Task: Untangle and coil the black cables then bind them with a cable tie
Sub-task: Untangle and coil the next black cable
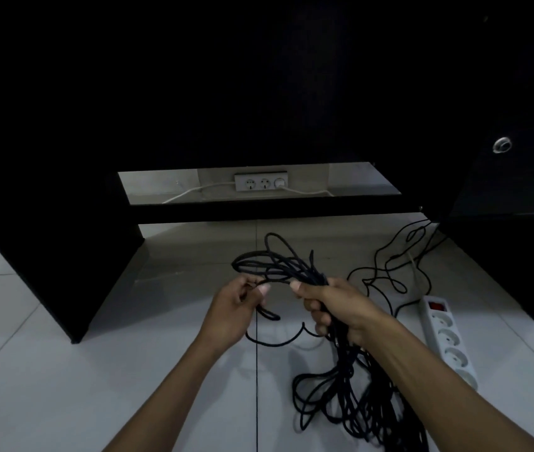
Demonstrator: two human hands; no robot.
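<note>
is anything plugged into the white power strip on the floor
No, the sockets visible on the white power strip are bare.

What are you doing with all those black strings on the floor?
Those are black cables, and a person is sorting out the tangle. The right hand grips a bunch of loops, with more cable hanging down in a messy heap on the tiled floor. The left hand pinches a single strand and holds it off to the side. A white power strip lies on the floor to the right. No cable tie shows, so nothing is bound yet.
</note>
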